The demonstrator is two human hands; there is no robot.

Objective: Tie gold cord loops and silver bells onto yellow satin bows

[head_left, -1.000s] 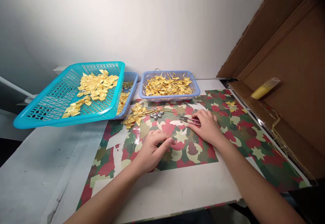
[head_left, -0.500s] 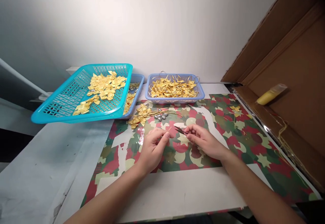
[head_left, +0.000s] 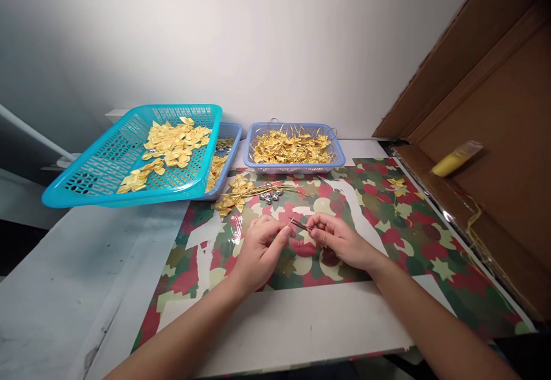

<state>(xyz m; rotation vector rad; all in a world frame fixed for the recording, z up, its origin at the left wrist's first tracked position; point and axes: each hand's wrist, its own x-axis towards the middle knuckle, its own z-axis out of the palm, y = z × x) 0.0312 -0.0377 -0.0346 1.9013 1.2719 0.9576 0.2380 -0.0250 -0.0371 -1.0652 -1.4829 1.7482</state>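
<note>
My left hand (head_left: 262, 249) is closed in a pinch on a thin gold wire (head_left: 292, 220), whose short end sticks up past the fingertips. In my right hand (head_left: 338, 239) is a dark pair of tweezers (head_left: 301, 224), its narrow tips pointing left and meeting the wire's end. Both hands are over the patterned sheet (head_left: 301, 265). Just beyond them lie silver bells (head_left: 269, 197), several loose gold wires (head_left: 286, 187) and a small pile of yellow fabric petals (head_left: 236, 195). The rest of the wire is hidden by my left hand.
A turquoise basket (head_left: 101, 201) of yellow petals rests at the left, partly over a blue basket (head_left: 230, 165). Another blue basket (head_left: 295, 169) holds gold flowers with wire stems. Cardboard (head_left: 486, 110) walls the right side, with a yellow-filled tube (head_left: 456, 159) against it.
The tweezers have moved left, and their tips now reach the wire at my left fingertips. My left hand has stayed nearly in place. The whole view has shifted slightly.
</note>
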